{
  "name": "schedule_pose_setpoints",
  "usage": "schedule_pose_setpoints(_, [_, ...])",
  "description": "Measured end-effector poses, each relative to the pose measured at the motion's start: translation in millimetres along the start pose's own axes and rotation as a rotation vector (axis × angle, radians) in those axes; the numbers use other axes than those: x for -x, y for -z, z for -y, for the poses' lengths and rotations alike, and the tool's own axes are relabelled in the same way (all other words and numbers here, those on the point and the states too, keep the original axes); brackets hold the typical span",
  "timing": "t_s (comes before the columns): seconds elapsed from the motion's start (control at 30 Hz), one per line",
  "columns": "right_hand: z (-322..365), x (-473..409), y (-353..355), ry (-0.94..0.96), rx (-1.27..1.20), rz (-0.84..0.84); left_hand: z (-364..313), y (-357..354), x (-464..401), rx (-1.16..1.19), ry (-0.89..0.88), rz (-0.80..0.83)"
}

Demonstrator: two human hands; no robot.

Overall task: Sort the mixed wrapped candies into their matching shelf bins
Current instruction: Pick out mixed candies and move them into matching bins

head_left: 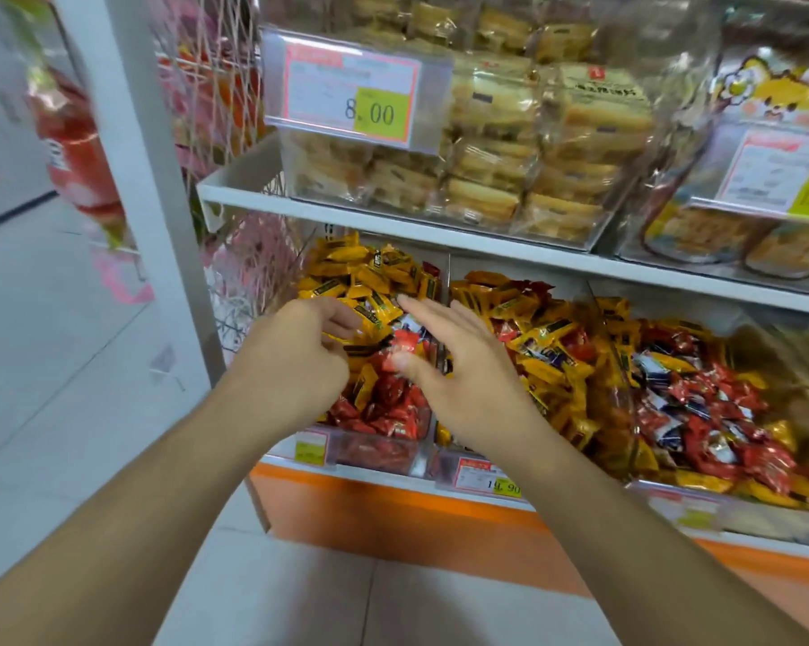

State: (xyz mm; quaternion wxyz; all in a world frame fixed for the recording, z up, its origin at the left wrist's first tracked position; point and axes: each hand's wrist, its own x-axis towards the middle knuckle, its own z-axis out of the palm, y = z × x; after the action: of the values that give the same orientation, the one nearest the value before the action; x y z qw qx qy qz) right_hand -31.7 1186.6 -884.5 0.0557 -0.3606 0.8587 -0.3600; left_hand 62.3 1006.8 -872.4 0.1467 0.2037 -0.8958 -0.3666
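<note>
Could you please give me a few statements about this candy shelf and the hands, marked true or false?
1. Both hands are over the leftmost candy bin. True.
2. The price tag on the upper shelf reads 8.00. True.
3. The right hand is closed in a tight fist. False: its fingers are stretched out straight over the candies.
4. The leftmost bin holds only yellow candies. False: red candies lie at its front, yellow candies behind.
5. The left hand has its fingers curled among the candies. True.
6. The upper shelf holds bottles. False: it holds wrapped pastries in clear bins.
</note>
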Motion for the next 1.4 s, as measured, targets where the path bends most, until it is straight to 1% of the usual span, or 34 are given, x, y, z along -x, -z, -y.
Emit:
schedule_pose_setpoints(0.1, [-3, 14, 15, -0.024, 0.018, 0.031, -15, -7, 5, 0.016, -0.094, -0.009])
schedule_pose_setpoints(0.17, [-7, 27, 31, -0.027, 0.058, 0.003, -28, -15, 10, 0.016, -0.154, 0.001])
schedule_pose_setpoints(0.27, [-25, 54, 63, -0.066, 0.081, -0.11, -53, -31, 20, 0.066, -0.232, 0.022])
schedule_pose_setpoints(0.37, [-55, 80, 102, -0.148, 0.064, -0.249, -77, -53, 30, 0.051, -0.344, 0.063])
schedule_pose_setpoints(0.43, [-81, 91, 128, -0.208, 0.1, -0.348, -88, -69, 34, 0.02, -0.408, 0.1])
schedule_pose_setpoints(0.47, [-93, 96, 138, -0.245, 0.131, -0.368, -92, -77, 35, 0.012, -0.432, 0.127])
schedule_pose_setpoints(0.5, [-106, 100, 147, -0.285, 0.169, -0.36, -96, -85, 37, 0.009, -0.45, 0.152])
schedule_pose_setpoints(0.57, [-128, 106, 156, -0.335, 0.248, -0.287, -103, -99, 38, 0.01, -0.466, 0.181])
schedule_pose_setpoints(0.63, [-141, 108, 156, -0.317, 0.297, -0.197, -109, -110, 40, 0.019, -0.467, 0.201])
schedule_pose_setpoints(0.7, [-146, 105, 150, -0.265, 0.333, -0.142, -114, -118, 41, 0.015, -0.454, 0.22])
schedule_pose_setpoints(0.83, [-151, 92, 136, -0.197, 0.411, -0.108, -120, -127, 44, 0.026, -0.426, 0.222])
schedule_pose_setpoints(0.97, [-153, 86, 128, -0.204, 0.402, -0.139, -119, -130, 47, 0.034, -0.411, 0.224])
schedule_pose_setpoints(1.07, [-151, 85, 133, -0.241, 0.353, -0.199, -117, -130, 50, 0.032, -0.398, 0.233])
schedule_pose_setpoints(1.17, [-145, 90, 145, -0.258, 0.25, -0.303, -116, -127, 53, 0.055, -0.386, 0.236])
schedule_pose_setpoints(1.23, [-137, 94, 154, -0.293, 0.129, -0.386, -117, -126, 53, 0.087, -0.373, 0.243])
schedule_pose_setpoints(1.3, [-125, 98, 161, -0.293, -0.049, -0.44, -118, -124, 53, 0.142, -0.342, 0.248])
schedule_pose_setpoints(1.4, [-95, 104, 158, -0.211, -0.273, -0.396, -123, -119, 55, 0.299, -0.267, 0.249])
